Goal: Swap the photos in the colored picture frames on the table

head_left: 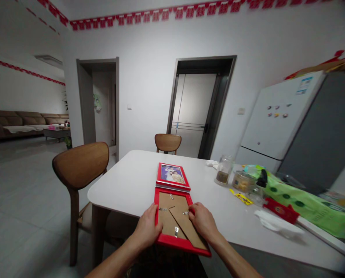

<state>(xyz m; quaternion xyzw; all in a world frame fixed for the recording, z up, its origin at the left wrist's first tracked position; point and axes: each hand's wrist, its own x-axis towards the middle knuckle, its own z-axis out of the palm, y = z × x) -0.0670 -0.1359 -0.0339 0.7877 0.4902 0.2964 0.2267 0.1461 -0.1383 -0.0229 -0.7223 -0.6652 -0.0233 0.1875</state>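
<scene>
A red picture frame (164, 221) is tilted at the near edge of the table, its brown backing board up. Small metal clips sit along the backing, and a cardboard stand leg (186, 228) lies slanted across it. My left hand (147, 226) is closed on the frame's left edge, thumb on top. My right hand (203, 220) grips the right edge, its curled fingers beside the right-hand metal clip (186, 212). Just beyond lies a red-edged framed photo (172, 174), face up, apparently stacked on another frame.
The white table (123, 185) carries a glass jar (223, 170), a clear food container (243, 180), a yellow packet (242, 197), crumpled tissue (278, 224) and a green bag (305, 204) on the right. Wooden chairs stand at left (82, 166) and at the far side (168, 143).
</scene>
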